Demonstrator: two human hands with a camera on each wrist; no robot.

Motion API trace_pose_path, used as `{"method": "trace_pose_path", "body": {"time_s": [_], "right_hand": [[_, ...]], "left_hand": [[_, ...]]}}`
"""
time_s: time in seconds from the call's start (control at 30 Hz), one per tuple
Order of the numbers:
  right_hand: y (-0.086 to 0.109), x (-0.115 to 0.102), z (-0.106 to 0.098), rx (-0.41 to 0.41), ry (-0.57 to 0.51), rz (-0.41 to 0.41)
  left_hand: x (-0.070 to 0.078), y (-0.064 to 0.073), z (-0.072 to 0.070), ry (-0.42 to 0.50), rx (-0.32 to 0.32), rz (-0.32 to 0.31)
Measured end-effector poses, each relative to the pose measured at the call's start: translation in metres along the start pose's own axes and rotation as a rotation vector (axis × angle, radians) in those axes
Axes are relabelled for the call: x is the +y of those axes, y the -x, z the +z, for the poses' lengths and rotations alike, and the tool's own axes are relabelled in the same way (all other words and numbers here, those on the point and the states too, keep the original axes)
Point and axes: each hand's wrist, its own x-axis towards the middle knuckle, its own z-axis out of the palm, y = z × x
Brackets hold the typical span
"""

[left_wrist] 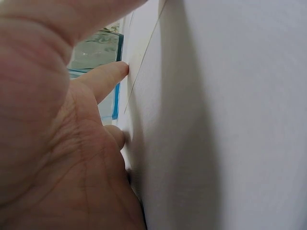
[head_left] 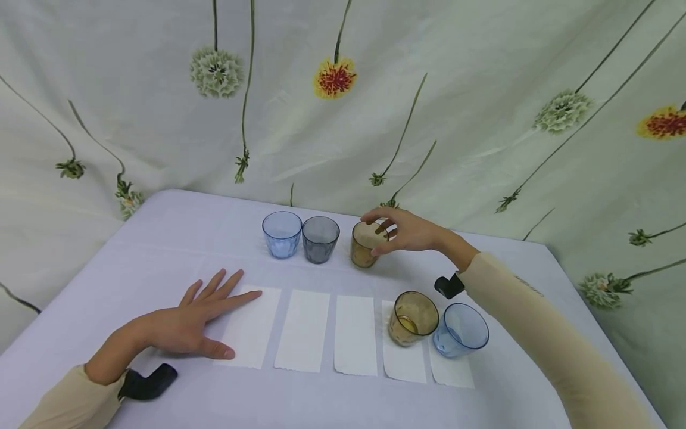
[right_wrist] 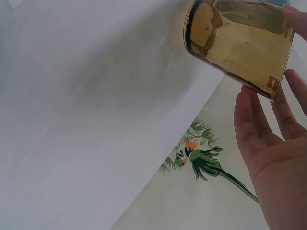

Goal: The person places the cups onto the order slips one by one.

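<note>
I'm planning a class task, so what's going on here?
A person's right hand grips a brown glass near its rim; a gray glass and a blue glass stand to its left. The left hand lies spread at the leftmost paper strip of five. A second brown glass stands on the fourth strip, a second blue glass on the fifth.

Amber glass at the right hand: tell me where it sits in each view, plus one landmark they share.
Head: the amber glass is slightly right of and below centre, at the right hand.
Left wrist: I cannot make it out; the left hand fills much of the left side.
Right wrist: top right, by the fingers.
Shared landmark: the white table surface.
</note>
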Motion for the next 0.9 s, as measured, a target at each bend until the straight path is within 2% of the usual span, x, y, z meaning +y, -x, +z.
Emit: {"method": "trace_pose_path", "body": {"time_s": [0.37,0.6,0.9], "right_hand": [[0.019,-0.005,-0.004,-0.008,-0.023,-0.025],[0.029,-0.007,-0.003,-0.017,-0.035,-0.068],[0.039,-0.012,-0.001,-0.036,-0.005,-0.084]], "left_hand": [[0.003,0.001,-0.001,0.003,-0.009,-0.025],[0.003,0.000,0.000,-0.003,-0.014,-0.032],[0.007,-0.001,-0.001,-0.001,-0.015,-0.040]]}}
